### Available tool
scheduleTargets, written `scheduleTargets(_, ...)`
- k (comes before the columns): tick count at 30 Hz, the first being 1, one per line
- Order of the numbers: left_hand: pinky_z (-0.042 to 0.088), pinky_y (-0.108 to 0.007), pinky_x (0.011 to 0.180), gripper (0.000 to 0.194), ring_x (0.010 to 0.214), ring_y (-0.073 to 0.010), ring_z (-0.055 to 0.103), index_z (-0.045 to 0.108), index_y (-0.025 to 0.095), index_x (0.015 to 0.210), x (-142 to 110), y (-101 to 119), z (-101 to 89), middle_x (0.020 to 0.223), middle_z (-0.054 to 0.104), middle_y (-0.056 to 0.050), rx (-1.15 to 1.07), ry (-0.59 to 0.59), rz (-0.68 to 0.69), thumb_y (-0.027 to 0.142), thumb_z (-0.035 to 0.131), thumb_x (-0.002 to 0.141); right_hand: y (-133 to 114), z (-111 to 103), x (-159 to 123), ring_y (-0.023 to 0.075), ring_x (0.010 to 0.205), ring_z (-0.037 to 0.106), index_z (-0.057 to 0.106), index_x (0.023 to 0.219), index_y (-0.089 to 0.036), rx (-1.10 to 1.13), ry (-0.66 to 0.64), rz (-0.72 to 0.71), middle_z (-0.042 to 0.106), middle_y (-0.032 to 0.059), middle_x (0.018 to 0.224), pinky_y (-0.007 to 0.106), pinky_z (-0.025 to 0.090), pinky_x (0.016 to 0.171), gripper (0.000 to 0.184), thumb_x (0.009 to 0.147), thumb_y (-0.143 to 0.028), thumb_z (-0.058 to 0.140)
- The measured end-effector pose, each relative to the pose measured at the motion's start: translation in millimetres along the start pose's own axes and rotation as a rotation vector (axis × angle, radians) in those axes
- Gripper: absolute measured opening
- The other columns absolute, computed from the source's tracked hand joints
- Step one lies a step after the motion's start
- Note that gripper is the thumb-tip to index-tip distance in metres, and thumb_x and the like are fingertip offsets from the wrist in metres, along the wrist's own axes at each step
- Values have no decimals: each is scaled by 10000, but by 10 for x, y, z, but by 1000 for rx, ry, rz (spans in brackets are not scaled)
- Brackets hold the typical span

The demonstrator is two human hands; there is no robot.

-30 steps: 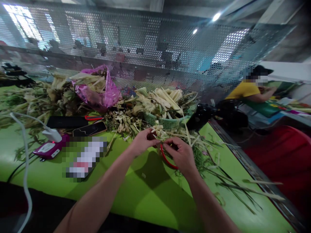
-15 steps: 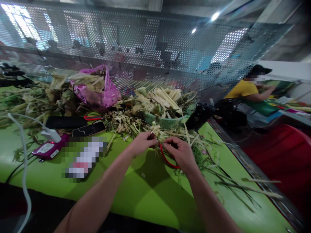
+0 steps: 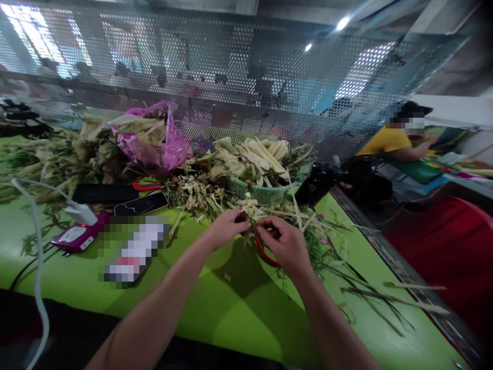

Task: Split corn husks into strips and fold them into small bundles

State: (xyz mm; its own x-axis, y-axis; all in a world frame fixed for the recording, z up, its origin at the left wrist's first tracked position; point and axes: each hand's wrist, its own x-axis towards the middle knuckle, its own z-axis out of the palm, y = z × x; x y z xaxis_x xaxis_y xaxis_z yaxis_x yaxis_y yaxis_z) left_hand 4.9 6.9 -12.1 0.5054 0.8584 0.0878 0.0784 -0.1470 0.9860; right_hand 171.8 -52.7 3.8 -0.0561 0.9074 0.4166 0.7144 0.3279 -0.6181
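Note:
My left hand (image 3: pixel 230 226) is closed in a pinch on a small pale dried-husk piece (image 3: pixel 250 205), which looks knotted or folded. Opposite it, my right hand (image 3: pixel 284 237) has thumb and fingers pressed together, almost touching the left fingertips. A thin red curved loop (image 3: pixel 265 252) hangs from the right fingertips and passes under that hand; its full shape is hidden. Between the two pinches runs a short greenish strip (image 3: pixel 253 226). Just beyond the hands, a green basket (image 3: pixel 260 193) is heaped with dried husks (image 3: pixel 265 154).
Loose husk strips (image 3: pixel 370 293) lie on the green table (image 3: pixel 185 324) at right. To the left are a phone (image 3: pixel 140 204), a purple power strip (image 3: pixel 80 236) and a red-handled tool (image 3: pixel 148 186). A pink bag (image 3: pixel 169 144) stands behind. A person in yellow (image 3: pixel 389 141) sits at far right.
Both hands stay almost in place, with small finger movements at the pinch. The red loop has shifted slightly, and the greenish strip now shows between the fingertips.

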Motion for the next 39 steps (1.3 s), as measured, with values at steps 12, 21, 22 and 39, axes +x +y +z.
scheduleTargets(12,313,-233,537,89,552,-95,405,482,169,634,-28,58,26,576,456,42,67,-33,-18,204,541,691,4,23,-28,189,691,606,651,792,-211,-237,34,-107,685,38,765,281,413,645,140,827,-239,518)
scheduleTargets(21,305,-231,542,111,551,-90,396,478,168,597,-64,111,-13,555,448,44,-25,-125,-43,182,549,681,-12,-3,-11,180,688,602,617,833,-207,-226,70,-54,678,37,785,274,405,643,153,865,-272,483)
scheduleTargets(22,326,-230,565,118,568,-89,407,487,165,613,-69,116,-16,574,456,42,-86,-152,-39,197,570,691,-11,-7,-9,181,693,602,612,847,-205,-227,67,-54,676,39,794,275,404,644,156,875,-274,475)
scheduleTargets(39,505,-304,756,310,645,-110,604,546,133,754,-18,63,-4,678,581,21,-576,70,-64,304,780,646,-38,-76,25,177,785,567,629,882,-216,69,163,-114,582,80,1037,278,446,622,81,847,-246,563)
